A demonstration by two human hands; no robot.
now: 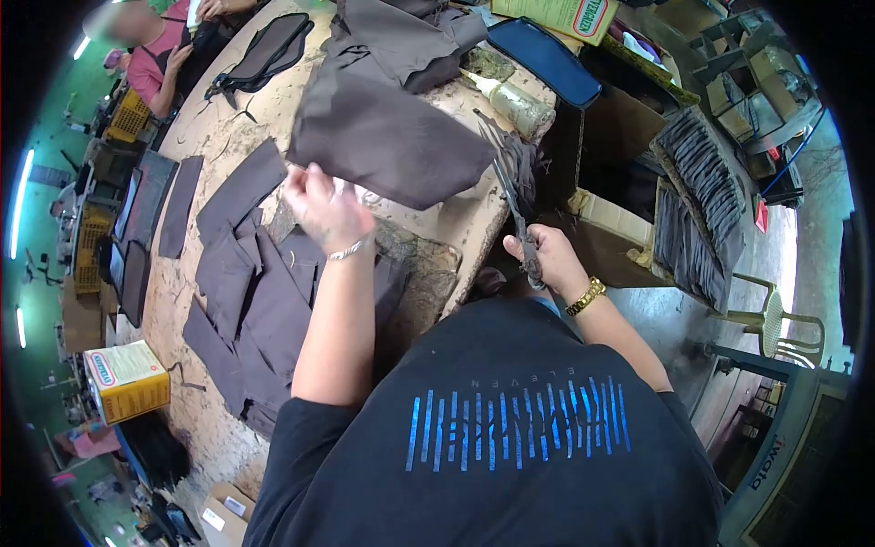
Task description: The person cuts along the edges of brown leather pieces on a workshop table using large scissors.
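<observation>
Two bare hands were at work over a worn table [456, 228]. The left hand [319, 205] was raised above the table and pinched the lower edge of a dark brown cloth piece [387, 137], which it held up in the air; the hand was blurred, so the single fingers were hard to tell apart. The right hand [542, 255] was closed around the handles of a pair of scissors [506, 178], whose blades pointed up beside the right edge of the cloth; whether the blades touched the cloth I could not tell. Under the left arm lay a pile of cut pieces [255, 310] of the same dark cloth, partly hidden by the arm. Further away stood a glue bottle [510, 100] lying on its side, a yellow box [128, 381] at the table's near-left edge, and a stack of dark strips [697, 205] to the right. Another person [159, 55] sat at the far end, partly cut off by the frame.
</observation>
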